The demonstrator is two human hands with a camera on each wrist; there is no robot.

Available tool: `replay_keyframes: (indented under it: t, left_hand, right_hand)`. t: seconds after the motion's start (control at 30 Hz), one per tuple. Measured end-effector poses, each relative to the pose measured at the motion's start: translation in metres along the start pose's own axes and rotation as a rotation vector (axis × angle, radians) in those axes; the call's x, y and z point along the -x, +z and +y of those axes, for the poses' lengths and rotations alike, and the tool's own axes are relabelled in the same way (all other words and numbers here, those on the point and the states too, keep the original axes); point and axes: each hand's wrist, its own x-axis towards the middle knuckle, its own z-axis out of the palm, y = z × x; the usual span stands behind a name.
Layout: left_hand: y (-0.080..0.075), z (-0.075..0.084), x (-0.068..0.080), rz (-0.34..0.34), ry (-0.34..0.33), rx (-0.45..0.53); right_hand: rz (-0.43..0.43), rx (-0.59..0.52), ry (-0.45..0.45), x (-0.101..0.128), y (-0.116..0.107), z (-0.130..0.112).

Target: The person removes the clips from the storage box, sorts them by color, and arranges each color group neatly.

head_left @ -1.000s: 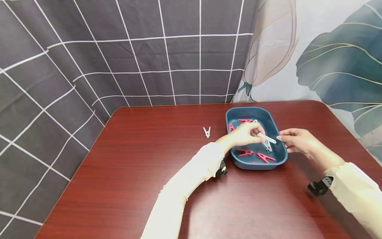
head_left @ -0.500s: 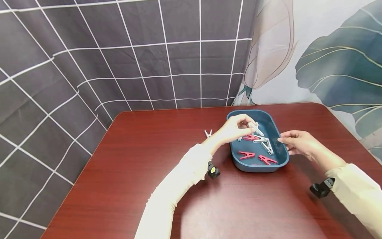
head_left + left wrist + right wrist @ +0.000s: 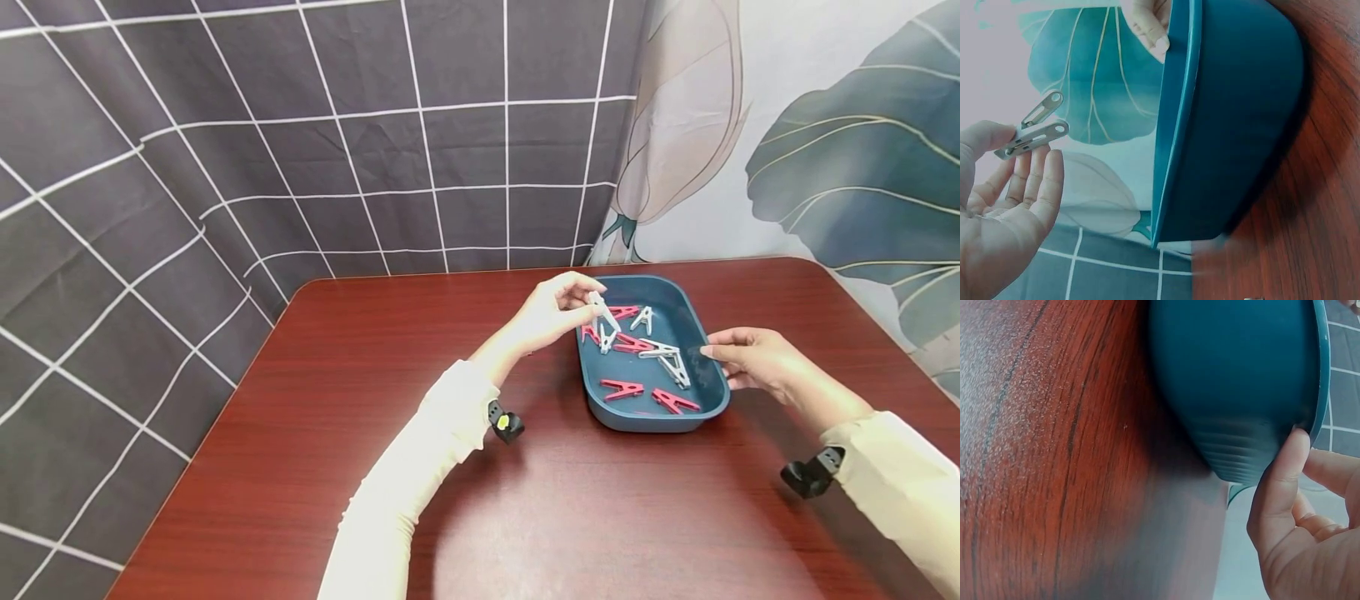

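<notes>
My left hand point(image 3: 542, 317) pinches a white clothespin point(image 3: 604, 312) between thumb and fingers, above the left rim of a blue plastic tub point(image 3: 656, 423). The left wrist view shows this clothespin point(image 3: 1038, 134) from the side, its two legs spread and pointing away from the fingertips. At the tub's right side, my right hand point(image 3: 757, 358) grips the rim with thumb and fingers. Up close in the right wrist view, the thumb point(image 3: 1291, 453) presses against the tub wall. Inside the tub lie several red clothespins point(image 3: 621, 389) and white clothespins point(image 3: 675, 367).
The tub stands on a reddish-brown wooden table point(image 3: 360, 375), near its back right. A grey curtain with white grid lines point(image 3: 465, 142) hangs behind the table. To the right is a leaf-patterned cloth point(image 3: 862, 167).
My left hand has moved left, from over the tub's middle to its left rim, carrying the white clothespin. It now hides the white clothespin on the table. My right hand keeps its grip.
</notes>
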Motion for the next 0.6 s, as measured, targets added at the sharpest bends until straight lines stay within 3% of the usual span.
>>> replay_keyframes:
  t: [0.23, 0.6]
  left_hand:
    - [-0.017, -0.009, 0.005, 0.093, -0.116, 0.128]
    - [-0.042, -0.043, 0.018, 0.161, -0.323, 0.245]
  right_hand:
    - [0.001, -0.006, -0.007, -0.001, 0.0, 0.002]
    - [0.006, 0.037, 0.008, -0.001, -0.001, 0.004]
